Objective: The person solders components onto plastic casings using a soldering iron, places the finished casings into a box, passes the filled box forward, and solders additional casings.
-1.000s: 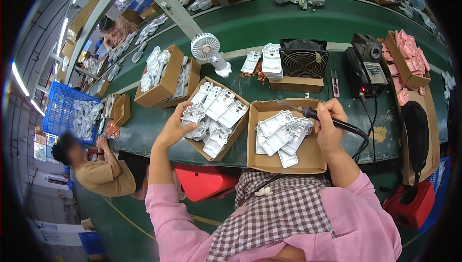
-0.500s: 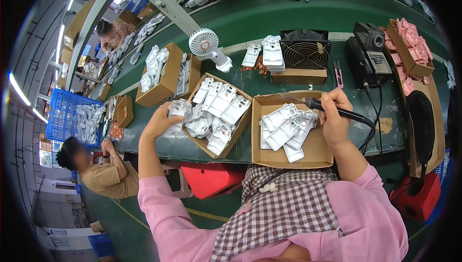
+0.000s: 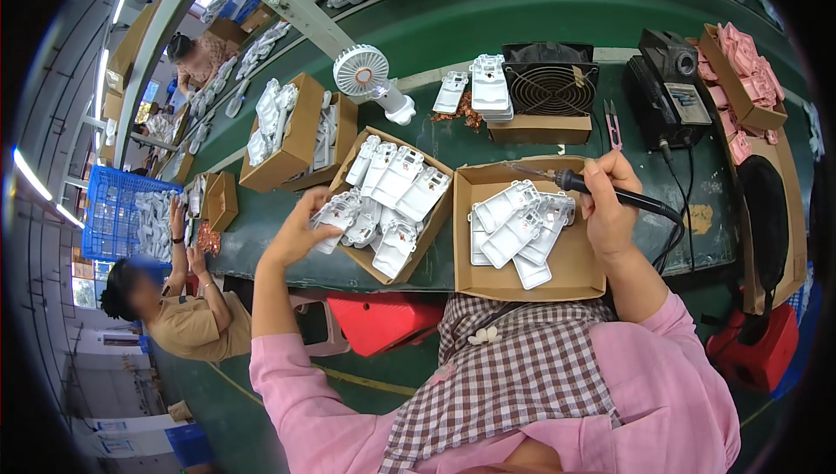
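My left hand (image 3: 300, 232) is at the left edge of a cardboard box (image 3: 424, 258), its thumb and fingers closed around a white plastic housing (image 3: 335, 211). Several similar white housings (image 3: 396, 180) lie heaped in that box, some with small copper-coloured parts. My right hand (image 3: 612, 204) grips a soldering iron (image 3: 572, 181) by its black handle. The iron's tip points left over the far side of a second, shallow cardboard box (image 3: 566, 287). Inside that box is a loose pile of white housings (image 3: 514, 235), below the iron.
Behind the boxes stand a white handheld fan (image 3: 361, 72), a stack of housings (image 3: 490, 87), a black fan unit (image 3: 550, 91) and a soldering station (image 3: 669, 95). Tweezers (image 3: 613, 126) lie beside it. Pink parts (image 3: 744, 65) fill a box at right. A co-worker (image 3: 196, 317) sits at left.
The housing in my left hand has tilted and come down slightly toward the heap. My right hand and the iron stay nearly in place. The co-worker at left has raised a hand toward the blue basket.
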Motion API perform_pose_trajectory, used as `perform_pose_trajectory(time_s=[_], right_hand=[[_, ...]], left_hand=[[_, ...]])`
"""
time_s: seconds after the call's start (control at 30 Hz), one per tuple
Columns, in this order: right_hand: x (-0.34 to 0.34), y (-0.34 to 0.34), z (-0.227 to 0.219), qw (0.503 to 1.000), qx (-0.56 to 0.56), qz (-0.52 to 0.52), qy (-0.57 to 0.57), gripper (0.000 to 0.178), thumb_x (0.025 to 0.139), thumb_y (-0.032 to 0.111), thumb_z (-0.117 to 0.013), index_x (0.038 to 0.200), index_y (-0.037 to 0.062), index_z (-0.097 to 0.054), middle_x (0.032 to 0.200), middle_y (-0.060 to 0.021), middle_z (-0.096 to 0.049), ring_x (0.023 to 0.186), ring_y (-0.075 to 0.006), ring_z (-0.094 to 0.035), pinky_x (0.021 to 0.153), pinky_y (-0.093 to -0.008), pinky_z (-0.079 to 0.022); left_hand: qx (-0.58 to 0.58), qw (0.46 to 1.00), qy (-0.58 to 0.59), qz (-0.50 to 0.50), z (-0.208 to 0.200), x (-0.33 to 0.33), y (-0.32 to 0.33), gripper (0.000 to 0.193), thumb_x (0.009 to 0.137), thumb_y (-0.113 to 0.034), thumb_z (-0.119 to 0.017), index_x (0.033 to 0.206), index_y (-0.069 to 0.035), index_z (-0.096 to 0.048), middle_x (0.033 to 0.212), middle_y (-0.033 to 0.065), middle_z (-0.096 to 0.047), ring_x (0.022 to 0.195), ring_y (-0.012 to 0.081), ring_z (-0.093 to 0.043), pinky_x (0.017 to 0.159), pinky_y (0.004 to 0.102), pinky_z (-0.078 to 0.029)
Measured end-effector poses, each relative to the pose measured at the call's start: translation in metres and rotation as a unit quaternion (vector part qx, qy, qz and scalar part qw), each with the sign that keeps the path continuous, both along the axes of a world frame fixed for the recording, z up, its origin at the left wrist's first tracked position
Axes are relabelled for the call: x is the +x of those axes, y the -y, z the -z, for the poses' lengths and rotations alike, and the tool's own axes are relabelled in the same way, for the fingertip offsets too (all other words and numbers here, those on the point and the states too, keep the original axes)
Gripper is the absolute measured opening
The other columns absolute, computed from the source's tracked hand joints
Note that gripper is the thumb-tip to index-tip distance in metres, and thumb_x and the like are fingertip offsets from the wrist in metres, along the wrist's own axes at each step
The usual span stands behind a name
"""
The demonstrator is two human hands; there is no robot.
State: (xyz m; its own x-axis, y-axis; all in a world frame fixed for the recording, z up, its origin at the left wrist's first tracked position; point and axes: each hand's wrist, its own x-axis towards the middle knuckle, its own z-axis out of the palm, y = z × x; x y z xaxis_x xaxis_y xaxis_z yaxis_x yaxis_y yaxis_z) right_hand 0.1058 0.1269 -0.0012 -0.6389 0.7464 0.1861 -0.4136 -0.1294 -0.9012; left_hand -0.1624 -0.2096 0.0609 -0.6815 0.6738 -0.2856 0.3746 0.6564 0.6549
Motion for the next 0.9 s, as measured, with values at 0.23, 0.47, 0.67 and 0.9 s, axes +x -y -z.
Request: perform_pose_trajectory(time_s=[0.23,0.47,0.67,0.9], right_hand=[[0.001,0.001,0.0,1.0,0.005,-0.002,0.008,0.019,0.089,0.013,-0.057,0.075,0.0064,-0.047,0.06,0.003,-0.048,0.046,-0.0012,-0.04,0.041,-0.017,-0.031],[0.0,0.001,0.002,1.0,0.004,0.006,0.01,0.019,0.089,0.013,-0.057,0.075,0.0064,-0.047,0.061,0.003,-0.049,0.046,-0.0013,-0.04,0.041,-0.0164,-0.032],[-0.001,0.001,-0.001,1.0,0.014,0.002,0.003,0.019,0.089,0.014,-0.057,0.075,0.0064,-0.047,0.062,0.0023,-0.049,0.046,-0.0018,-0.04,0.042,-0.0169,-0.032],[0.002,-0.001,0.002,1.0,-0.007,-0.003,-0.014,0.018,0.088,0.013,-0.057,0.075,0.0058,-0.047,0.062,0.0016,-0.05,0.047,-0.0019,-0.04,0.042,-0.0169,-0.032]], left_hand=[[-0.006,0.975,-0.002,0.224,-0.001,-0.016,0.0,0.054,0.061,-0.013,-0.081,0.107,-0.005,-0.054,0.127,0.0068,-0.046,0.122,0.025,-0.04,0.105,0.0345,-0.03],[-0.089,0.981,-0.036,0.168,-0.008,0.007,-0.002,0.057,0.059,-0.013,-0.083,0.108,-0.006,-0.053,0.116,0.01,-0.048,0.115,0.0269,-0.044,0.098,0.0331,-0.035],[-0.103,0.982,-0.062,0.148,-0.012,0.025,-0.004,0.057,0.061,-0.012,-0.082,0.11,-0.006,-0.053,0.106,0.0122,-0.047,0.107,0.0288,-0.048,0.091,0.0331,-0.038],[-0.01,0.998,0.048,0.041,-0.021,0.019,-0.006,0.059,0.074,-0.019,-0.074,0.122,0.0,-0.045,0.112,0.0095,-0.052,0.105,0.0192,-0.05,0.093,0.0301,-0.038]])
